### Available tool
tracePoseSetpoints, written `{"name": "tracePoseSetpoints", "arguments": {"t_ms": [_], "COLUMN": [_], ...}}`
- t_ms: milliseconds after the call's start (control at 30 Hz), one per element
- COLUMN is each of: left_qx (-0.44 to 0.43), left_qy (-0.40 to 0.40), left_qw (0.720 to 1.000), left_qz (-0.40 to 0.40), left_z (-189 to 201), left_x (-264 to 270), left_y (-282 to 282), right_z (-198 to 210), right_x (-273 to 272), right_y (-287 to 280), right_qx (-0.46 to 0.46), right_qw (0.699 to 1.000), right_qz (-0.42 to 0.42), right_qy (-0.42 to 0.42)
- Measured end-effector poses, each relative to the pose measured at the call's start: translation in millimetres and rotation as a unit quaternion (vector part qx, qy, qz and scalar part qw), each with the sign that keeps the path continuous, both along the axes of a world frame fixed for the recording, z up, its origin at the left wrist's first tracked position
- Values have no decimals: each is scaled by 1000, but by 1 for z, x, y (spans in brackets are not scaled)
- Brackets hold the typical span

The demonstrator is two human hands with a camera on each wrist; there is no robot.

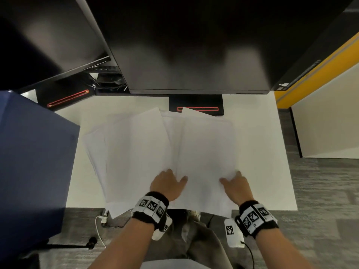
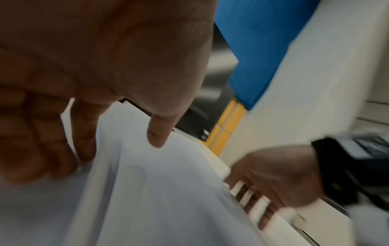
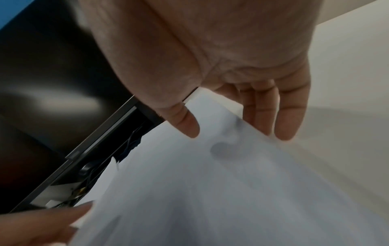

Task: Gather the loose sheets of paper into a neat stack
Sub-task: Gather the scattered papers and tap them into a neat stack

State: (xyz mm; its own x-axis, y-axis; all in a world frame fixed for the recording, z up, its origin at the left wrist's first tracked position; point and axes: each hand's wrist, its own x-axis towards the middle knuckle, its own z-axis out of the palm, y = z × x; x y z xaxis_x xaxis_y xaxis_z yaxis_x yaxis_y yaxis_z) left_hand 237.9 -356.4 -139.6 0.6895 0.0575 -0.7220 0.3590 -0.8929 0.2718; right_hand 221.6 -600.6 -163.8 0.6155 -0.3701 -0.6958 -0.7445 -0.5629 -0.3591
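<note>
At the near edge of the surface [image 1: 272, 181], the left grip [image 1: 168, 183] and right grip [image 1: 236, 186] pinch the top sheet [image 1: 206, 146] by its sides; it seems light, floppy, easily sliding.

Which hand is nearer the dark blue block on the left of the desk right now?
Left. The left hand grips the sheets of paper at mid-desk, right of the dark blue block; the right hand grips them even farther right.
</note>
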Motion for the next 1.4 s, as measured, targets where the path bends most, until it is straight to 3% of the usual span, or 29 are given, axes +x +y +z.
{"name": "tracePoseSetpoints", "arguments": {"t_ms": [100, 167, 267, 367, 500, 600, 767, 900, 1033, 1133, 1267, 1400], "left_qx": [52, 115, 135, 95, 51, 10, -32, -64, -150, -149, -121, -79], "left_qy": [-102, -149, -133, -116, -98, -137, -229, -314, -284, -266, -270, -385], "left_qw": [986, 957, 910, 896, 917, 932, 895, 890, 920, 920, 905, 884], "left_qz": [118, 222, 369, 419, 383, 335, 381, 325, 226, 248, 304, 253], "left_z": [1, 0, -5, -10, -15, -12, -1, 9, 9, 14, 51, 120], "left_x": [35, 58, 78, 85, 88, 89, 83, 78, 76, 80, 85, 78], "left_y": [46, 84, 119, 129, 124, 108, 126, 124, 91, 86, 110, 146], "right_z": [9, 13, 10, 3, -2, -2, -1, -3, -4, -4, -6, 1], "right_x": [27, 49, 81, 102, 119, 119, 103, 92, 89, 90, 84, 78], "right_y": [-10, -17, -17, -7, 11, 14, -8, 1, 24, 31, 22, 24], "right_qx": [-12, -4, 17, 32, 44, 49, 23, 35, 25, 12, -1, -27], "right_qw": [996, 990, 984, 985, 987, 987, 982, 987, 990, 991, 993, 996], "right_qz": [-80, -120, -147, -136, -103, -98, -145, -105, -55, -36, -36, -19], "right_qy": [-41, -72, -101, -105, -118, -119, -118, -119, -126, -124, -113, -87]}}
